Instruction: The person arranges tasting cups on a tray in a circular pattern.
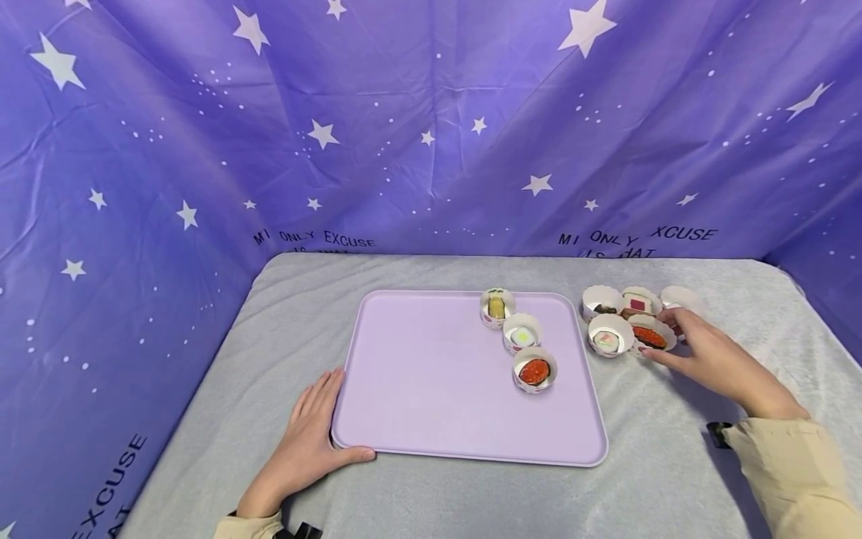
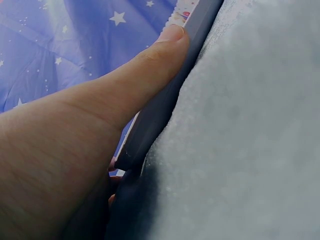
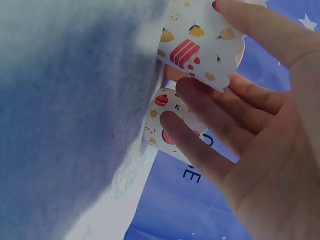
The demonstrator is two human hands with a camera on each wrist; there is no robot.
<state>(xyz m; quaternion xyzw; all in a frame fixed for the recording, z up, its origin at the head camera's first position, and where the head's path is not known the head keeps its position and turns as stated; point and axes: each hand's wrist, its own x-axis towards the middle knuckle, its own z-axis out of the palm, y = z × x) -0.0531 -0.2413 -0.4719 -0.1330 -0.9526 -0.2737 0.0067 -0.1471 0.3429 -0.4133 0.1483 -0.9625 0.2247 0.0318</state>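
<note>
My right hand (image 1: 717, 359) is around a paper baking cup (image 1: 652, 335) holding red roe sushi, thumb on the near side and fingers on the far side. In the right wrist view this cup (image 3: 197, 42) shows a cake print, with a second printed cup (image 3: 172, 122) beyond the fingers. At the near left corner of a lilac tray (image 1: 431, 404), my left hand (image 1: 306, 434) rests with straight fingers along the left edge and the thumb on the front edge. Three cups stand on the tray's right: one with yellow-topped sushi (image 1: 496, 308), a white-green roll (image 1: 522, 336), and red roe (image 1: 535, 371).
Beside the held cup are a pale roll's cup (image 1: 608, 338), a cup with a dark piece (image 1: 601, 303), one with a red-centred roll (image 1: 637, 303), and another pale cup (image 1: 680, 298). Grey cloth (image 1: 485, 498) covers the table; a purple star curtain (image 1: 404, 150) hangs behind.
</note>
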